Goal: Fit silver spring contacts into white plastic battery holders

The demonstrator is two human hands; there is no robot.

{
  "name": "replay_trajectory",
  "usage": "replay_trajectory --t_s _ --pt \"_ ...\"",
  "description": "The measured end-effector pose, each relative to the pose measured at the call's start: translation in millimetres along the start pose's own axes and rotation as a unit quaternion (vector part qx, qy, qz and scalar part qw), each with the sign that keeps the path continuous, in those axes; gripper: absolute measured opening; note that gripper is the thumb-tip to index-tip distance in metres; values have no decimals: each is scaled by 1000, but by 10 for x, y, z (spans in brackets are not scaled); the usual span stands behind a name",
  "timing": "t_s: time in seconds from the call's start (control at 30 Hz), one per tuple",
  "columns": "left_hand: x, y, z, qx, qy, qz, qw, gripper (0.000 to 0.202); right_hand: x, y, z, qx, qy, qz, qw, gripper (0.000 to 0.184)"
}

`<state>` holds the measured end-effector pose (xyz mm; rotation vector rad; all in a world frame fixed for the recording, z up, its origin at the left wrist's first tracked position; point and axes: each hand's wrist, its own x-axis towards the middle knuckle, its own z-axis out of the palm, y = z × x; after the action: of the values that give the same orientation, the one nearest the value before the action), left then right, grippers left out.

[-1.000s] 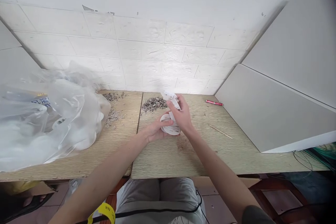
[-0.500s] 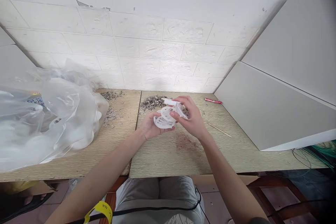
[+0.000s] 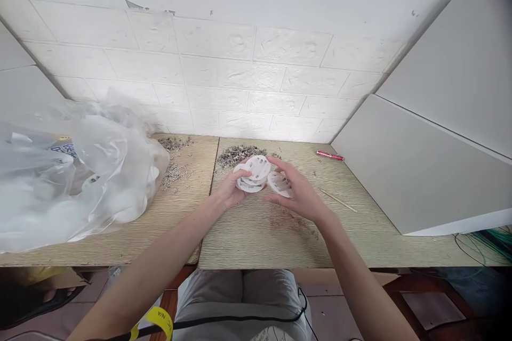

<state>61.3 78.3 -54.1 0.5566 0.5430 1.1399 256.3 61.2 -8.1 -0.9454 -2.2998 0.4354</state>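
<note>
My left hand [image 3: 232, 186] is closed round a small stack of round white plastic discs [image 3: 258, 169], its thumb pressed on top. Slots and small metal-looking pieces show on the upper disc. Just right of the stack, my right hand [image 3: 298, 192] has its fingers curved around another white slotted disc [image 3: 280, 184], which stands tilted in its grasp. Behind the discs lies a pile of small metal parts [image 3: 240, 155] on the wooden table [image 3: 256, 245].
A large clear plastic bag [image 3: 80, 181] of white round pieces fills the table's left side. Loose metal parts [image 3: 173, 173] lie beside it. To the right are a red pen [image 3: 329, 156], a thin wooden stick [image 3: 338, 201] and a grey panel [image 3: 436, 165]. A white brick wall [image 3: 232, 85] stands behind.
The discs, overlapping between both hands before, are now apart: a stack lies flatter in my left hand, one disc in my right. The thin white piece at my right fingertips no longer shows separately.
</note>
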Motion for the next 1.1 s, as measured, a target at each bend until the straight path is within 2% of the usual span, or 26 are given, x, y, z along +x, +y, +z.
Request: replay_trajectory --t_s 0.13,0.2,0.27,0.4,0.47,0.53,0.63,0.73,0.83,1.0,1.1 --pt "20 -14 -11 -15 39 22 999 59 49 8 -17 81 80 60 992 56" --pt "40 -35 -31 -11 39 33 999 59 148 11 8 91 120 67 986 48" --pt "61 -53 -47 -2 32 39 999 58 278 16 67 72 134 57 987 48" --pt "80 -50 -58 -9 26 28 999 36 513 14 231 -35 73 35 996 48" --pt "77 -35 -63 -5 14 21 1000 40 570 5 291 -69 33 12 997 47" --pt "70 -22 -69 10 1 26 1000 39 585 -5 315 -63 7 -22 998 44" --pt "60 -14 -67 14 6 40 999 39 568 0 283 9 -3 -45 999 38" --pt "55 -15 -45 -6 19 50 999 39 553 41 221 85 48 0 995 38" --pt "52 -12 -22 -18 37 67 997 40 551 100 209 99 99 69 988 42" --pt "51 7 -27 5 45 91 995 44 498 143 371 176 18 169 970 45" --pt "56 20 -52 3 46 97 994 44 437 122 470 229 15 180 956 50"
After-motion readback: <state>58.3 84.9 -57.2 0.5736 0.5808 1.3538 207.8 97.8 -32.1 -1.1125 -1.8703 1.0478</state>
